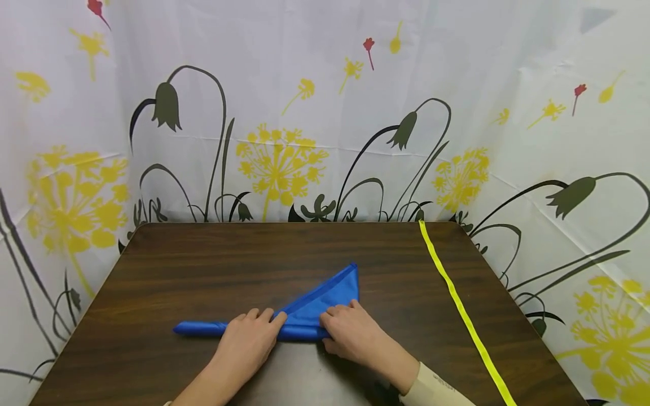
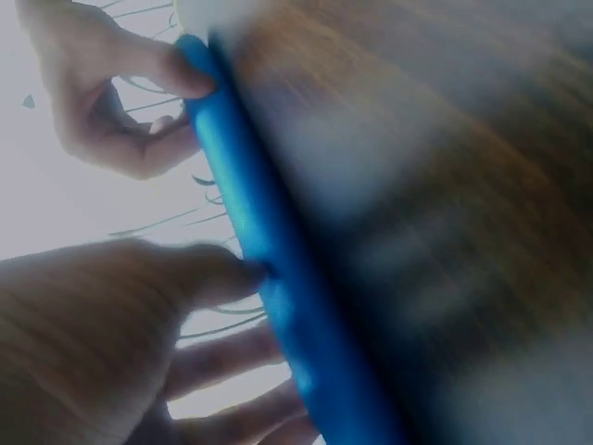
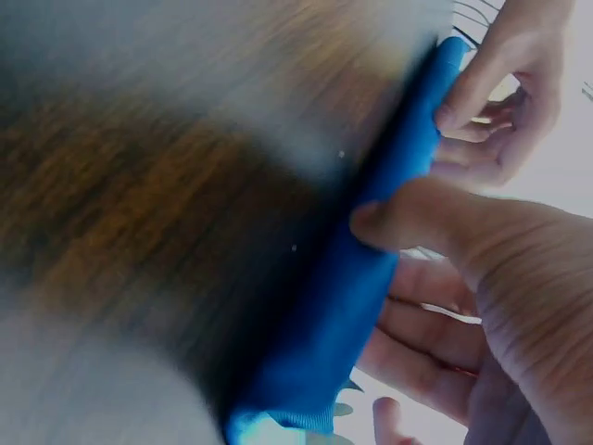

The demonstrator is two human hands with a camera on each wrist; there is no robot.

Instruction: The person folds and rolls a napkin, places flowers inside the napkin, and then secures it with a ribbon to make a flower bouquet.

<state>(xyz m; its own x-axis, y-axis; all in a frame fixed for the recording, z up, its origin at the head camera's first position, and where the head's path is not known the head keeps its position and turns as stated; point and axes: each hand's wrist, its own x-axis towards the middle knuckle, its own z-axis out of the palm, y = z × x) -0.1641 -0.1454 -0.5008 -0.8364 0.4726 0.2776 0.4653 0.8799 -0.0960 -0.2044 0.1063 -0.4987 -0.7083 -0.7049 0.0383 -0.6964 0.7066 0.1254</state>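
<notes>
A blue cloth (image 1: 330,299) lies on the dark wooden table, its near edge rolled into a long tube and its far part a flat triangle with a corner pointing away. My left hand (image 1: 250,338) grips the tube left of its middle, thumb on the near side and fingers over the top. Near the tube's right end, my right hand (image 1: 355,335) pinches the roll between thumb and fingers. In the left wrist view the blue roll (image 2: 246,195) runs between both hands. The right wrist view shows the roll's open end (image 3: 287,422) below the right thumb.
A yellow ribbon (image 1: 459,304) runs down the right side of the table (image 1: 203,265), from the far edge toward the near one. Behind the table hangs a white curtain (image 1: 315,34) printed with flowers.
</notes>
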